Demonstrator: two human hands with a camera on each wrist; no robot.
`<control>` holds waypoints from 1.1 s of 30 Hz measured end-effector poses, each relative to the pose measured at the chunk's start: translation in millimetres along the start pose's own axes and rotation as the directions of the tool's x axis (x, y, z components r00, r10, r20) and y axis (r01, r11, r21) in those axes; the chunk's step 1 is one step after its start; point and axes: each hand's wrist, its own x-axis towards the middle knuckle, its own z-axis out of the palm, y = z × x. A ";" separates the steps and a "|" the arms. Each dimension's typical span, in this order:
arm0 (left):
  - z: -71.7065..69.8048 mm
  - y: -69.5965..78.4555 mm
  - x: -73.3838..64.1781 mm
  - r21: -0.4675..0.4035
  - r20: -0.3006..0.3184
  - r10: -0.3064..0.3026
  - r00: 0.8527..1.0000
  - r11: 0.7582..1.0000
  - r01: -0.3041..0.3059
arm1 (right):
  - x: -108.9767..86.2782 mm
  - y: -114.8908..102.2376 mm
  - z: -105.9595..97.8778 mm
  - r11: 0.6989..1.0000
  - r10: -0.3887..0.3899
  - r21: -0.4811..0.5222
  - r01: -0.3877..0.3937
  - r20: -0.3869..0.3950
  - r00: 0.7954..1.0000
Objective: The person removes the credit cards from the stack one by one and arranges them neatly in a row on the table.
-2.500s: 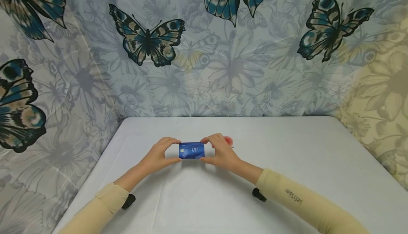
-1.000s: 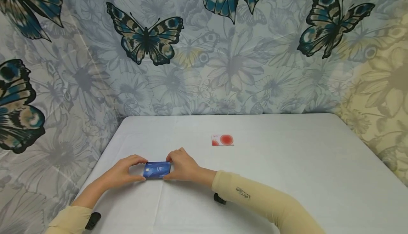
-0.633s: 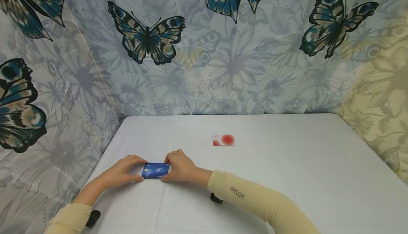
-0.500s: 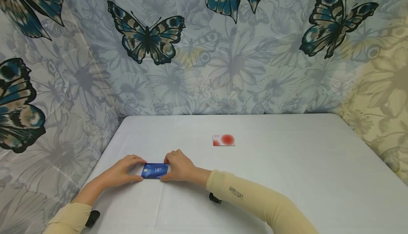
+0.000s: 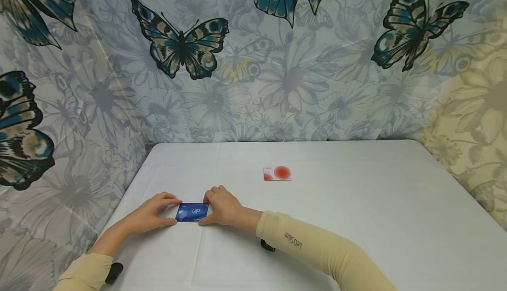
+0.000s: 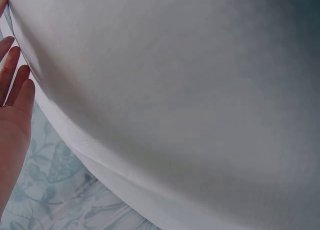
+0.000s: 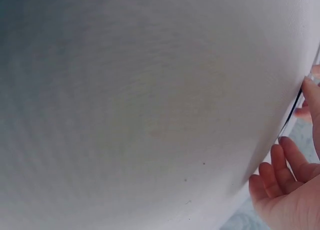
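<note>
A blue card printed "VIP" [image 5: 192,212] lies flat at the left front of the table in the head view. My left hand [image 5: 148,214] holds its left end, thumb at the near corner and fingers at the far one. On the opposite end, my right hand [image 5: 226,208] pinches the card the same way. From the right wrist view, the card [image 7: 293,109] appears as a thin dark edge close to the cloth, between fingertips. Only part of the left hand [image 6: 15,120] shows at the border of the left wrist view.
A white card with red circles [image 5: 277,173] lies farther back, near the table's middle. White cloth covers the table [image 5: 356,203]. Behind it hangs a flowered backdrop [image 5: 293,88] with large butterflies. A dark wrist camera [image 5: 114,273] sits under the left sleeve.
Both hands have brought the blue card from mid-table leftward and nearer, down to the cloth. The red-and-white card, partly covered before, now shows whole. Over the last half second the hands barely move.
</note>
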 end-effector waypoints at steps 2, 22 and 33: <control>-0.1 0.4 0.0 -0.003 0.000 0.002 1.000 1.000 -0.002 | -0.4 -0.3 -0.3 1.000 0.003 0.000 -0.003 0.004 1.000; -0.2 7.4 1.2 -0.034 0.018 -0.045 0.999 0.998 0.046 | -2.9 3.0 -2.3 0.999 -0.002 0.034 0.001 0.028 1.000; 12.9 34.6 14.2 -0.092 -0.055 -0.045 0.997 0.995 0.040 | -20.5 22.6 -15.6 0.986 0.007 0.164 -0.007 -0.001 1.000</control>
